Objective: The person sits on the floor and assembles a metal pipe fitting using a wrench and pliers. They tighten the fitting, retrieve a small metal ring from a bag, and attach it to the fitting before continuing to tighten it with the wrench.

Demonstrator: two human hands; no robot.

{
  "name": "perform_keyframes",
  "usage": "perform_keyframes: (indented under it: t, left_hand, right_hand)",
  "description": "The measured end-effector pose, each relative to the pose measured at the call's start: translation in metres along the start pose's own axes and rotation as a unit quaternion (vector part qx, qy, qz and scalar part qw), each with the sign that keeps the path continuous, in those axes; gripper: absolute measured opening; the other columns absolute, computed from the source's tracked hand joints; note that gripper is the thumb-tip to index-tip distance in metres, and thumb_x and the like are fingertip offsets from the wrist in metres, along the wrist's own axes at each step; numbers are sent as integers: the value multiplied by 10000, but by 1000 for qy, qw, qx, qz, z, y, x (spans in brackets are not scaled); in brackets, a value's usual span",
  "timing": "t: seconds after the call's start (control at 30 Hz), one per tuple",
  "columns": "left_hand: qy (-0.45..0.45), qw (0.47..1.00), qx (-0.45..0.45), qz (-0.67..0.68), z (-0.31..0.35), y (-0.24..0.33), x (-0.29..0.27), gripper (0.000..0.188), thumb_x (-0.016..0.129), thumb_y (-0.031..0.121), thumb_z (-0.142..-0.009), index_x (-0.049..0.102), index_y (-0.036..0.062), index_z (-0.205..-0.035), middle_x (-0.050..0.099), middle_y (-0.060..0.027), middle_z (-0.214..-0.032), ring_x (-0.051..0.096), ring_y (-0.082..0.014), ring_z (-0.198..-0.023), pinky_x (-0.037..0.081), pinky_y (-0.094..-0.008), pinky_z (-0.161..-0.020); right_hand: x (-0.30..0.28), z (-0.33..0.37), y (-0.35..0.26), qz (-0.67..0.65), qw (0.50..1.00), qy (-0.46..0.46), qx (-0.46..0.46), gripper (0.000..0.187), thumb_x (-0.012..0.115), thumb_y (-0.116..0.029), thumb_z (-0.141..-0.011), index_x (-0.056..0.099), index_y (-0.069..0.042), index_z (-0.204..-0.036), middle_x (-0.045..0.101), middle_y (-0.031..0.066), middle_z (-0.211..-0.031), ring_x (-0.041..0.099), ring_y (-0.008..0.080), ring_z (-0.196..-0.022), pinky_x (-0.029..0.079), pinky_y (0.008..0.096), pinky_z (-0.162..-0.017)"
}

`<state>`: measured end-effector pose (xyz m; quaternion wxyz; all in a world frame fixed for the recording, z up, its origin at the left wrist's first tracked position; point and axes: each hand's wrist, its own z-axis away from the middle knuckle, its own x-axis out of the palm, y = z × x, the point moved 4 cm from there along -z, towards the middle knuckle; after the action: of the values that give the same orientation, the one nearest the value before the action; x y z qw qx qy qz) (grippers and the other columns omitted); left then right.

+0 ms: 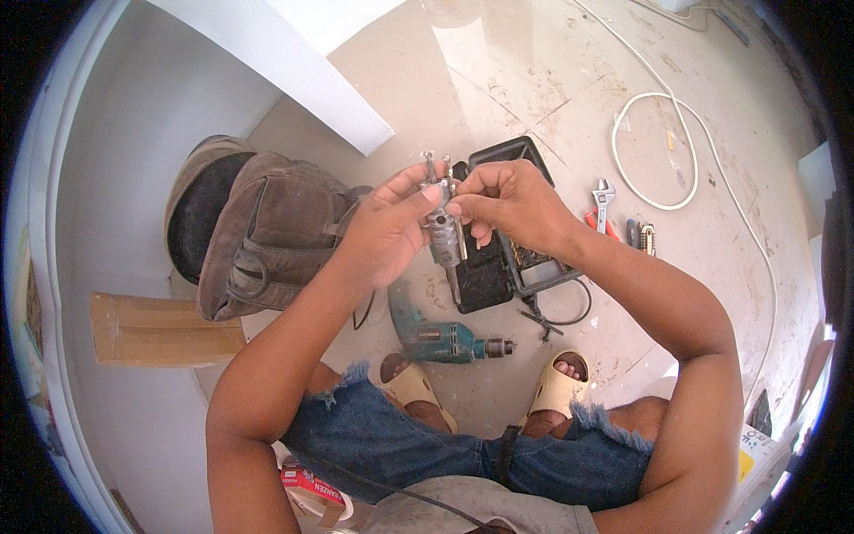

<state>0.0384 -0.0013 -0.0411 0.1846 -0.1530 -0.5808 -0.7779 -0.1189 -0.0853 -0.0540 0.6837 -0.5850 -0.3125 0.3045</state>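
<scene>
Lying below fingers [414, 206]: drill [436, 340] (open case [489, 280] alongside).

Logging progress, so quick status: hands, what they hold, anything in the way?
Left hand holding metallic cylinder; right hand at its upper end. Power drill on floor below. No obstruction seen.

Left hand [398, 211]: bulky brown fabric bag [289, 209] hemming its outer side. Right hand [511, 200]: open black plastic case [482, 283] beneath. Bodyward: teal-and-black power drill [436, 342]. Ahead of right hand: open beige floor [520, 93], passable.
</scene>
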Motion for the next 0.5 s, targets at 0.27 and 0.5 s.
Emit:
perform_keyframes:
  t: [0.27,0.5]
  left_hand:
    - [114,993,-3,-37,-5,3,-11,348,608,156,-1021,525,29,-1334,625,-143,-1203,657,-279,-1120,566,-489,-967]
    - [140,989,16,-34,-3,9,-18,343,641,158,-1008,529,12,-1298,618,-125,-1136,660,-323,-1136,558,-519,-991]
  right_hand:
    - [-36,-13,47,194,981,21,22,295,679,-236,-858,711,55,-894,702,170,-750,689,253,-667,567,367,-639]
    - [-73,-7,162,380,916,-85,96,370,697,-273,-824,701,73,-958,723,242,-930,720,366,-894,559,447,-818]
